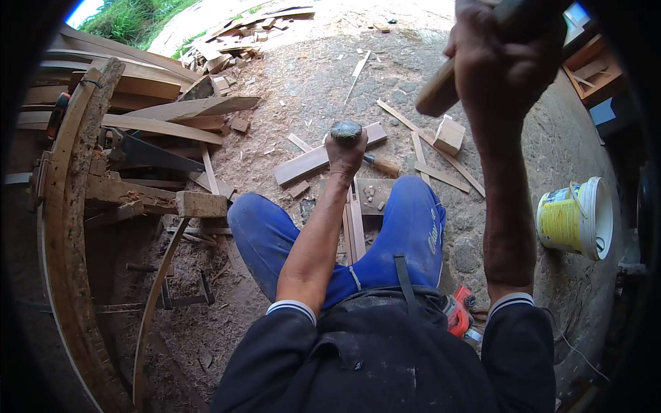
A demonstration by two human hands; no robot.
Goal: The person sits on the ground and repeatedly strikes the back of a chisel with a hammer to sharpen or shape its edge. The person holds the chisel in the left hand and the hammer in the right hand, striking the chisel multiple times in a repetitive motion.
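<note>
My left hand (345,155) is closed around an upright tool that looks like a chisel; its worn, rounded butt (346,130) sticks out above the fist, and the blade is hidden below. Under that hand a pale planed timber piece (296,168) lies slanting across the floor in front of my knees. Up at the top right, my right hand (506,65) is raised, gripping a thick wooden mallet (438,93) that runs partly out of the picture. Another tool with a wooden handle (383,164) lies just right of my left hand.
Stacked boards (179,127) and a handsaw (151,151) are at the left, beside a curved wooden frame (76,206). A wooden block (449,135) and thin strips lie ahead. A white bucket (595,217) rests at the right; a red-orange tool (460,311) sits by my hip.
</note>
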